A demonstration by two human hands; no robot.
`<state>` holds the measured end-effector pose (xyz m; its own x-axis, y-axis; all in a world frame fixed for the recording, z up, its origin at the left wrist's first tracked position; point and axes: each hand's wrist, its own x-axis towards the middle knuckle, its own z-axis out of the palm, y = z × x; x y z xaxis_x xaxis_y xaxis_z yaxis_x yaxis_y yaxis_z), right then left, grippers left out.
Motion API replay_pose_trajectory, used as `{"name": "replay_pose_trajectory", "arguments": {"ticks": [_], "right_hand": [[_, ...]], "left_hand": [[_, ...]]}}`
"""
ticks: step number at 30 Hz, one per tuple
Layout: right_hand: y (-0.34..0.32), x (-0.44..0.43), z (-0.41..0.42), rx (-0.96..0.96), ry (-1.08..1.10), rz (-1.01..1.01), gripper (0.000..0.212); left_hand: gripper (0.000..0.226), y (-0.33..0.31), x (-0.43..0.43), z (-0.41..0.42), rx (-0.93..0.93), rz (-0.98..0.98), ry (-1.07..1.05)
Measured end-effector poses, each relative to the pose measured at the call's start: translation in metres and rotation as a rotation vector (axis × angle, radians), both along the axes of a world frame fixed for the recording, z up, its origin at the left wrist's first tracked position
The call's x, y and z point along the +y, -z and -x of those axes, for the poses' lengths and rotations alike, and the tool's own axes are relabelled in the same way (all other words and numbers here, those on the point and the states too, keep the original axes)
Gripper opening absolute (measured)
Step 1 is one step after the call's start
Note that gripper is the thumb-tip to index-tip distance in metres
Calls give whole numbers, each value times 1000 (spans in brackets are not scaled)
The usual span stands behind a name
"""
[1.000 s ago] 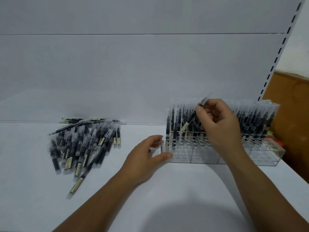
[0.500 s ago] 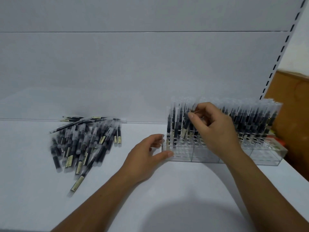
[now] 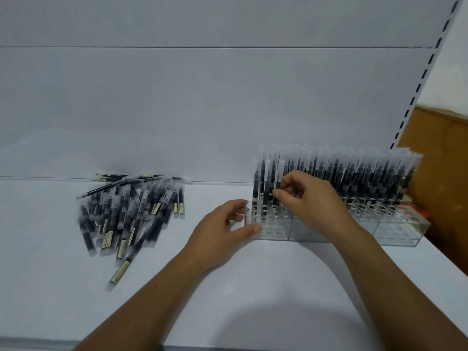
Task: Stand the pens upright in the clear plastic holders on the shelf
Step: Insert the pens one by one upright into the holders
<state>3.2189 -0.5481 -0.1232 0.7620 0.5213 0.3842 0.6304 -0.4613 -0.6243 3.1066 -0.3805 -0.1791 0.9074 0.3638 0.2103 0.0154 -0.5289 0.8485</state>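
Down slides the pen (image 3: 278, 174), now upright in its slot; right grip (image 3: 310, 198) pinches it, left grip (image 3: 220, 225) clasps the holder (image 3: 395, 233); pile (image 3: 131, 211) waits.

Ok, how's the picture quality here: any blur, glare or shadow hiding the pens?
Head view: soft all over, the loose pens smeared; no glare, though the clear holder has faint edges; a broad soft shadow lies on the shelf at bottom centre; the right hand covers the slot it works at.
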Motion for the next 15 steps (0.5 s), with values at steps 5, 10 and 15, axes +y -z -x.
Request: {"name": "replay_pose_trajectory", "arguments": {"ticks": [5,10,15], "right_hand": [[-8,-4,8,-6,13,66,11],[-22,-16,26,-94,70,52,15],[-12,16,85,-93,-322,48,14]], "left_hand": [[72,-5,-1,7,2,26,-1],[49,-24,13,28,-62,12,-30],[33,-38,52,70,-57,-243,-254]]}}
